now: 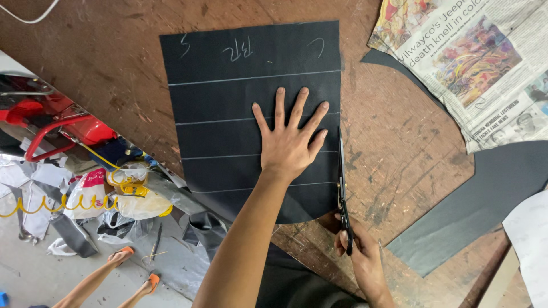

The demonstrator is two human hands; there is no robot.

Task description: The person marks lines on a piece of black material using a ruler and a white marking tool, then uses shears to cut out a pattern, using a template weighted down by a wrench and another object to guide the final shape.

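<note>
Left hand (291, 140), fingers spread, lies flat on the black sheet (251, 114) near the workbench (399, 137) front edge. Right hand (361, 259) is clamped around scissors (342, 188) at the sheet's right edge.

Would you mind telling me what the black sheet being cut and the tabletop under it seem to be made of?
The black sheet looks like thin matte material, perhaps synthetic leather or stiff fabric: it lies flat, takes chalk-like white lines, and drapes over the table edge. The tabletop appears to be bare brown wood or board, dull and heavily scratched and stained. The scissors in the right hand look like dark metal.
</note>
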